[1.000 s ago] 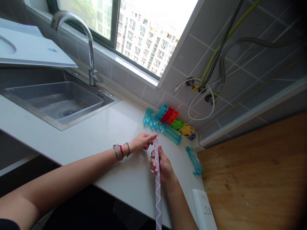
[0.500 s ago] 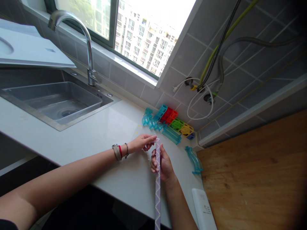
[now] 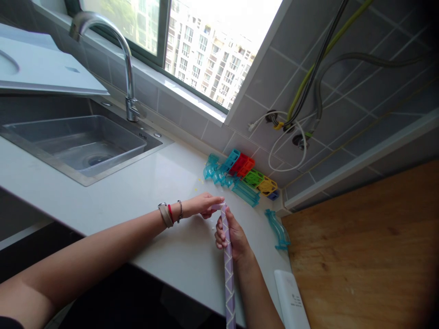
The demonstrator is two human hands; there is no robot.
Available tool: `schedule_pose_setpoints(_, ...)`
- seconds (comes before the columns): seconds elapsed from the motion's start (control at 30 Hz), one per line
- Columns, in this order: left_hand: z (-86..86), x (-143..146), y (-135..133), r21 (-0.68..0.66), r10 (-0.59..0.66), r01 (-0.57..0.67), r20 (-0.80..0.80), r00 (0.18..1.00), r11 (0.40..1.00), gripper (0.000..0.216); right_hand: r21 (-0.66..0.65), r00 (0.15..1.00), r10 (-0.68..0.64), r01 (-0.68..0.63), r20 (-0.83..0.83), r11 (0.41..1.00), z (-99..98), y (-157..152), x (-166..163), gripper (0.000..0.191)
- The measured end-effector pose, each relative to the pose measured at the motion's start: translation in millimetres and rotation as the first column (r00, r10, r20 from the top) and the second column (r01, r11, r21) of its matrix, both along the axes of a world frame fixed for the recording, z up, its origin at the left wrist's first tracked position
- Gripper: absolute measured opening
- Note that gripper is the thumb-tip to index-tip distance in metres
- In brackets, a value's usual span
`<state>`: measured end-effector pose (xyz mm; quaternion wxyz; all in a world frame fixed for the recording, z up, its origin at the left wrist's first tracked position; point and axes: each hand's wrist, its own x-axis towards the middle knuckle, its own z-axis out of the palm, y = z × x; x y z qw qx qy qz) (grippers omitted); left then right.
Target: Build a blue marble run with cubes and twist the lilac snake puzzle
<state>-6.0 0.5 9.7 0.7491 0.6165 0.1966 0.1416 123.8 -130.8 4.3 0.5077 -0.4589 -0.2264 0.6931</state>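
A long lilac snake puzzle [image 3: 228, 274] with pale zigzag lines runs from my hands down past the lower edge of the picture. My right hand [image 3: 236, 235] is closed around it near its top, the fingers wrapped over the front. At the top a short end piece bends off to the left. My left hand [image 3: 205, 204], with bands on the wrist, pinches that end piece, partly hiding it. Both hands are above the white countertop [image 3: 164, 187].
Behind my hands lie translucent blue track pieces [image 3: 246, 192] beside red blocks [image 3: 242, 164], green and yellow ones. A curved blue piece [image 3: 277, 230] and a white box [image 3: 291, 297] are at right. The sink [image 3: 80, 146] and tap [image 3: 128, 77] stand left.
The snake puzzle has turned, its lower part shifting slightly right and its top end piece showing bent leftward. My left hand has shifted a little left and flattened its pinch. Both hands keep hold.
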Motion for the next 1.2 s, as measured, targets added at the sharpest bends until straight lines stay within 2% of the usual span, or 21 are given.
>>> schedule_pose_setpoints(0.1, 2.6, -2, -1, -0.061, -0.025, 0.022, -0.044, 0.999, 0.998, 0.060, 0.001, 0.998, -0.022, 0.022, 0.058, 1.000, -3.9, 0, -1, 0.060)
schedule_pose_setpoints(0.23, 1.0, -1, 1, -0.120, 0.039, -0.045, -0.048, 0.998, 0.992, 0.067, -0.006, 0.992, -0.081, 0.082, 0.098, 0.997, -5.5, 2, -1, 0.062)
schedule_pose_setpoints(0.37, -2.4, 1, 3, -0.083, 0.054, -0.044, 0.129, 0.990, 0.996, 0.057, -0.005, 0.985, -0.171, 0.171, -0.022, 0.985, 0.5, 5, 2, 0.064)
schedule_pose_setpoints(0.43, -3.8, 1, 4, -0.017, 0.040, -0.037, 0.209, 0.977, 0.999, 0.062, 0.002, 0.981, -0.182, 0.183, -0.070, 0.983, 4.7, 4, 4, 0.065)
schedule_pose_setpoints(0.57, -5.9, 1, 4, 0.065, 0.052, -0.073, 0.283, 0.958, 0.995, 0.058, 0.030, 0.991, -0.076, 0.080, -0.112, 0.996, 9.2, 2, 5, 0.066)
schedule_pose_setpoints(0.8, -10.2, 3, 10, 0.030, 0.117, -0.132, 0.297, 0.948, 0.991, 0.048, 0.051, 0.978, 0.139, -0.132, -0.154, 0.990, 0.8, 1, 6, 0.066)
schedule_pose_setpoints(0.97, -8.1, 3, 9, 0.040, 0.131, -0.150, 0.299, 0.945, 0.988, 0.048, 0.020, 0.980, 0.149, -0.148, -0.132, 0.989, -2.9, 3, 8, 0.069)
schedule_pose_setpoints(1.1, -4.1, 2, 6, 0.031, 0.103, -0.118, 0.309, 0.946, 0.992, 0.052, 0.023, 0.975, 0.190, -0.189, -0.114, 0.982, -1.9, 4, 8, 0.070)
schedule_pose_setpoints(1.2, -5.0, 2, 5, 0.013, 0.096, -0.104, 0.287, 0.953, 0.995, 0.054, 0.025, 0.983, 0.175, -0.174, -0.054, 0.984, -2.4, 2, 3, 0.067)
